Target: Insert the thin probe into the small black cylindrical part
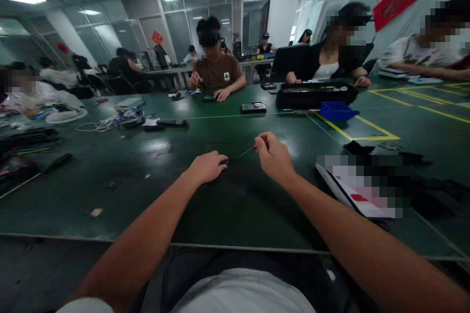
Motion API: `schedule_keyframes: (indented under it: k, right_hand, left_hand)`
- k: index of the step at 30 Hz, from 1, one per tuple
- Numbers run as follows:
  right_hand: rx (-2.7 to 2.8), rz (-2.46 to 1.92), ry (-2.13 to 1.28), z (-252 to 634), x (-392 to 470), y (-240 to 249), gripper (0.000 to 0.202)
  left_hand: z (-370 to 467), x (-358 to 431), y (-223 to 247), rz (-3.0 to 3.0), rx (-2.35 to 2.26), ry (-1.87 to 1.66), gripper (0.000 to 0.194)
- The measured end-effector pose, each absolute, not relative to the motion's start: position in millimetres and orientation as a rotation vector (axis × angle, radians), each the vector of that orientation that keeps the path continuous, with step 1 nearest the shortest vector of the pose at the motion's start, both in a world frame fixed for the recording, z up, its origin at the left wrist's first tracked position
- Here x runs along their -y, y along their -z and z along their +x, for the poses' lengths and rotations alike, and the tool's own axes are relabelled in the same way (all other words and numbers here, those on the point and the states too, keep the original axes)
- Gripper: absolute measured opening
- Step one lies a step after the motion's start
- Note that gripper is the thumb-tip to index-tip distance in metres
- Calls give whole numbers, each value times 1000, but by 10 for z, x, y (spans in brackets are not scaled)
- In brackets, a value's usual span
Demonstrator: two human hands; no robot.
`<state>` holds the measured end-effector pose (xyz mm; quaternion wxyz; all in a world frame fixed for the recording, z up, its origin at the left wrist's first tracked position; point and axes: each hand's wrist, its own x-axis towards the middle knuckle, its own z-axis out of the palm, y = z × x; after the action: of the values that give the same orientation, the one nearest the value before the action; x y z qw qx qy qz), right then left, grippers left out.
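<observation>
— Right hand pinches the screwdriver by its red grip, over the desk; light and stiff, I'd guess.
— Left hand is closed on a dark piece, low at the desk; probably hard, edges best.

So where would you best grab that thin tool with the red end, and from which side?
By the red end, I'd say, coming from the right, as the right hand does. The thin shaft slants down and leftward toward the left hand, offering less to grip and best left free.
</observation>
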<state>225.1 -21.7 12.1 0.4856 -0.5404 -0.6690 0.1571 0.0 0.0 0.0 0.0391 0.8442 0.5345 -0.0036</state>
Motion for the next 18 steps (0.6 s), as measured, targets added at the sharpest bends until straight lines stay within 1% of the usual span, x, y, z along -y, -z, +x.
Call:
schedule_keyframes:
  k: [3,6,8,14,18]
  right_hand:
    - [1630,-1306,-388,2253,212,-106,25]
    - [1627,-1291,-400,2260,208,-104,25]
    - [1626,-1287,-403,2267,209,-111,24]
    - [1634,-1274,-401,2288,210,-125,25]
    - [1625,-1266,-428,2289,199,-109,25]
  left_hand:
    - [37,20,6,2610,-1623,28,37]
    - [36,23,-9,2569,-1634,-60,31]
    - [6,10,-33,2483,-1657,-207,29]
    - [-181,-31,-190,2048,-1641,-847,28]
    - [-344,4,-293,1664,-1518,-1084,29]
